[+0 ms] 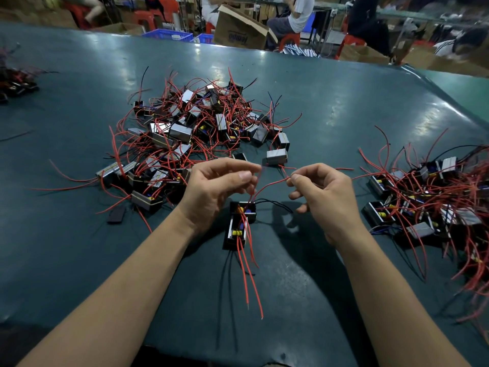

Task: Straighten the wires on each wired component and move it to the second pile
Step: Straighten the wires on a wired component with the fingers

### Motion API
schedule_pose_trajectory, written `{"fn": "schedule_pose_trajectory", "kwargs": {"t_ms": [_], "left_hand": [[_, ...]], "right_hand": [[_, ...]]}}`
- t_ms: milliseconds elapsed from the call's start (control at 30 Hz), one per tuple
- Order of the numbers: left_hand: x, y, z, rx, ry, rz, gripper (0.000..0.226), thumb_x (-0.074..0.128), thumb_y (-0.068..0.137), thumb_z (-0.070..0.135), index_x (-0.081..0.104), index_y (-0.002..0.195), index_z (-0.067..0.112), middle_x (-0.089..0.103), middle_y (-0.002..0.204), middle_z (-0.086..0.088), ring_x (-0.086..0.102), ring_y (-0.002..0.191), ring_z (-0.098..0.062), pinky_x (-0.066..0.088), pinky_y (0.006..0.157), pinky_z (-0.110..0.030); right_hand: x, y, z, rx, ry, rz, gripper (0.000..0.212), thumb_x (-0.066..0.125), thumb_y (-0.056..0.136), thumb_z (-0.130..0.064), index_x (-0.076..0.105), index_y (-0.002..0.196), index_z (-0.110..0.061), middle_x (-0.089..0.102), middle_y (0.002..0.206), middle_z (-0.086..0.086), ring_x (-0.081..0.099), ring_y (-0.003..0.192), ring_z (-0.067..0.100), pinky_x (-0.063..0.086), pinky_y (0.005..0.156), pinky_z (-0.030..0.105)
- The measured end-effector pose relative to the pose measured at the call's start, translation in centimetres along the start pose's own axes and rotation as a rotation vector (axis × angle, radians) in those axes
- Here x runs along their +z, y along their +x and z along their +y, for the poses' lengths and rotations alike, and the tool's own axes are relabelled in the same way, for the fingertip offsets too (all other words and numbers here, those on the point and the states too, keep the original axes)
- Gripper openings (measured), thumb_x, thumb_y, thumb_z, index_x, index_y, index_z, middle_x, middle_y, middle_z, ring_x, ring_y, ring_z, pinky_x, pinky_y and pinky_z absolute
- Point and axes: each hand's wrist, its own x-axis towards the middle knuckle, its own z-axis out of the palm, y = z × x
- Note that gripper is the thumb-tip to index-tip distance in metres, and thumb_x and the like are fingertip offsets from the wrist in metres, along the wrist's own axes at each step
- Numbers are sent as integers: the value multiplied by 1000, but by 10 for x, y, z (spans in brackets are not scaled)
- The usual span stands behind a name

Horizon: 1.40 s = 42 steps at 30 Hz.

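Observation:
A black wired component point(244, 211) lies on the dark green table point(330, 123) between my hands, with a second one point(235, 235) just in front of it whose red wires trail toward me. My left hand point(214, 189) pinches a red wire point(258, 172) rising from the component. Thumb and forefinger of my right hand point(321, 192) pinch another red wire point(272, 184) of it. A black wire point(275, 202) runs off to the right. One large tangled pile point(195, 133) sits beyond my hands; another pile point(434, 202) lies at the right.
A small heap of components point(16, 86) sits at the far left edge. A loose black piece point(116, 214) lies left of my left forearm. Beyond the table are seated people, a cardboard box point(238, 30) and blue crates point(169, 35).

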Motion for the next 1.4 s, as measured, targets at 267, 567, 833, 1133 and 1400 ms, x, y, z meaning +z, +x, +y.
{"fn": "schedule_pose_trajectory", "kwargs": {"t_ms": [267, 567, 833, 1133, 1400], "left_hand": [[-2, -9, 6, 14, 305, -202, 55, 35, 53, -12, 70, 92, 7, 74, 78, -11, 72, 85, -27, 56, 87, -44], [-21, -12, 22, -31, 808, -367, 20, 69, 75, 6, 74, 86, 21, 70, 99, 11, 55, 108, -17, 40, 94, -55], [-23, -9, 9, -38, 711, -185, 9, 69, 88, 9, 67, 85, 18, 72, 75, 4, 66, 64, -14, 53, 63, -26], [-19, -6, 8, -69, 564, -94, 10, 55, 95, -2, 59, 97, 7, 76, 80, -9, 72, 76, -18, 58, 66, -29], [-21, -7, 9, -91, 610, -61, 12, 53, 96, 0, 58, 96, 11, 76, 81, -5, 70, 82, -39, 53, 79, -56]], "right_hand": [[-2, 1, 2, -2, -4, 1, 13, 65, 85, -12, 66, 75, -21, 73, 81, 4, 66, 61, 9, 46, 44, 20], [-3, 4, 1, 23, -2, 21, 13, 65, 87, -10, 65, 76, -18, 73, 76, -1, 64, 58, 7, 45, 43, 20], [-2, 4, 3, 18, -6, 19, 14, 65, 87, -11, 65, 76, -19, 73, 75, -2, 63, 57, 7, 45, 42, 21], [-2, 4, 2, 17, -4, 12, 13, 64, 87, -9, 65, 77, -17, 72, 73, 0, 62, 57, 9, 45, 41, 20], [-4, 3, 2, 15, 4, 10, 15, 64, 87, -9, 65, 75, -18, 72, 72, 0, 62, 56, 10, 44, 41, 20]]}}
